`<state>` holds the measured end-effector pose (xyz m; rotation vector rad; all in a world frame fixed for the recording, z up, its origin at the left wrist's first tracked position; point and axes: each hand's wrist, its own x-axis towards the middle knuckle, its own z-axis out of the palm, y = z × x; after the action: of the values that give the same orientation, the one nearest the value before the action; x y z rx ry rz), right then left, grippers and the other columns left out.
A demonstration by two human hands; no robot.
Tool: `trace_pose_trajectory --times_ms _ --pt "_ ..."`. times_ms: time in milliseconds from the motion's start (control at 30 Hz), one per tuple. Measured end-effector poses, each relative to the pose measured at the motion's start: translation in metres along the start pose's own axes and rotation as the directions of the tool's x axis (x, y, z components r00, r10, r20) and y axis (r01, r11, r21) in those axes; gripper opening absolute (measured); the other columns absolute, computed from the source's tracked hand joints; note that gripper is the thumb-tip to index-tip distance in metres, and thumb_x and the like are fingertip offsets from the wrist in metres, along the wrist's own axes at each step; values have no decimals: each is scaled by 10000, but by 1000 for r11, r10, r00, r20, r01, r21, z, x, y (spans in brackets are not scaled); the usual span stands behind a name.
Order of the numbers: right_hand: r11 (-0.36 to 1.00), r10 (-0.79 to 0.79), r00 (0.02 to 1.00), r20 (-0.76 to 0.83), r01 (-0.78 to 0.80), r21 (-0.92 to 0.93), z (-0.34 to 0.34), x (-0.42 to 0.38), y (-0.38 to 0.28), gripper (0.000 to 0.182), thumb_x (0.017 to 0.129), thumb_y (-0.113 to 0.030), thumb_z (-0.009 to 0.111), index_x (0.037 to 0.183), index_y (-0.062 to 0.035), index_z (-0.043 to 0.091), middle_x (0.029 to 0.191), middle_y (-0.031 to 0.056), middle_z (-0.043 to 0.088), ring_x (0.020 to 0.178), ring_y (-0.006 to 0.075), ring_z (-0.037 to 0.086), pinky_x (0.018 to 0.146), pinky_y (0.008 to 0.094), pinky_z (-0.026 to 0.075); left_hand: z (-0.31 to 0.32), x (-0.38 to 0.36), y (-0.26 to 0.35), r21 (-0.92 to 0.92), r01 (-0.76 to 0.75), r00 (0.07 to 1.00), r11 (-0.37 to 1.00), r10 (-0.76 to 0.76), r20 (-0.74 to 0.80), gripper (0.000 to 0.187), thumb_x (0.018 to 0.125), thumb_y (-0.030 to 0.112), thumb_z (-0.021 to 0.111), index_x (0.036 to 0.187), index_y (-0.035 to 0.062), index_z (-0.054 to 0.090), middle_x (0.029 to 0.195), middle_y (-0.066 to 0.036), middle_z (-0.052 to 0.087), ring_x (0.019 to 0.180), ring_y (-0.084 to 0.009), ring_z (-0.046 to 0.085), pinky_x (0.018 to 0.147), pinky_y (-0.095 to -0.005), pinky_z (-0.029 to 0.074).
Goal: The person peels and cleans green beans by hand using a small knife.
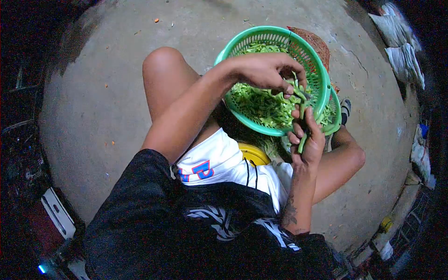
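A green plastic basket (pixel 223 57) holds a heap of cut green vegetable pieces (pixel 261 105). Over its right side, my left hand (pixel 270 72) pinches the upper end of a green vegetable stalk (pixel 302 143). My right hand (pixel 309 135) is just below, its fingers closed round the lower part of the same stalk. A small dark item (pixel 305 95) shows between the two hands; what it is and which hand holds it, I cannot tell. Under the basket's right edge is a second green basket (pixel 337 122), also with cut pieces.
A reddish-brown mesh sack (pixel 315 44) lies behind the baskets. My bent legs flank them, with a yellow round object (pixel 254 153) between. Pale sacks (pixel 405 63) lie at the far right, a white object (pixel 58 213) at lower left. Small orange scraps dot the concrete floor (pixel 112 93).
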<state>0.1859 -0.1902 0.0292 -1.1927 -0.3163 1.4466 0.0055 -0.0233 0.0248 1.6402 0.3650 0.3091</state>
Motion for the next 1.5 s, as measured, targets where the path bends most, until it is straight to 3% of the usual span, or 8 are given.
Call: trace_pose_trajectory --times_ms 133,200,467,600,733,1400,1467,1500 --pt "991 130 991 31 -131 25 -7 -1 1 263 1001 -233 655 1144 -13 640 893 47 689 520 25 392 420 181 310 -6 0 1 115 -92 996 989 94 -10 322 916 101 694 1222 21 635 1008 -50 672 937 -136 618 791 -301 514" --pt "983 171 983 67 -174 54 -9 -1 1 292 1023 -239 617 1177 9 631 875 -1 652 542 11 399 418 157 312 -8 -2 2 45 -15 1000 999 15 -1 320 919 102 691 1223 22 633 979 -43 670 901 -125 621 766 -286 512" --pt "982 162 987 18 -163 96 -17 2 8 252 1018 -243 625 1132 -19 644 855 -10 625 552 23 402 418 170 305 -2 -5 14 1 57 996 998 -57 -74 339 860 61 709 1190 11 655 922 -38 686 846 -105 610 739 -278 504" --pt "997 64 995 -70 -62 42 -13 3 8 272 1035 -264 601 1160 -25 634 869 -21 606 548 21 382 414 169 288 -7 -3 2 -43 -30 997 999 27 -66 313 899 79 689 1203 21 640 923 -33 669 830 -99 603 718 -269 499" --pt "976 188 975 119 -199 89 -13 1 4 298 1028 -269 620 1165 -6 641 884 -10 618 550 18 397 426 174 300 -6 -5 6 -106 1 999 994 -5 -34 307 937 102 675 1230 30 616 939 -33 658 823 -102 603 700 -264 500" --pt "887 288 923 253 -358 294 -15 5 6 194 1034 -201 577 1125 -33 611 837 -28 563 588 21 393 435 165 311 4 -1 4 -26 92 995 995 -91 38 334 899 83 712 1224 61 641 975 -23 656 858 -81 584 800 -279 496" --pt "874 268 920 285 -357 330 -17 3 5 192 1035 -200 575 1121 -33 614 833 -26 557 587 28 394 434 167 312 -3 1 -3 108 -136 991 985 136 4 335 910 93 703 1237 66 635 930 -22 660 852 -83 592 767 -271 495" --pt "874 270 920 284 -358 329 -19 3 5 192 1035 -200 575 1121 -33 614 833 -26 557 587 28 394 434 167 312 -6 -5 6 16 -2 1000 1000 3 -22 327 928 104 683 1247 60 627 910 -29 666 853 -95 609 727 -268 497"
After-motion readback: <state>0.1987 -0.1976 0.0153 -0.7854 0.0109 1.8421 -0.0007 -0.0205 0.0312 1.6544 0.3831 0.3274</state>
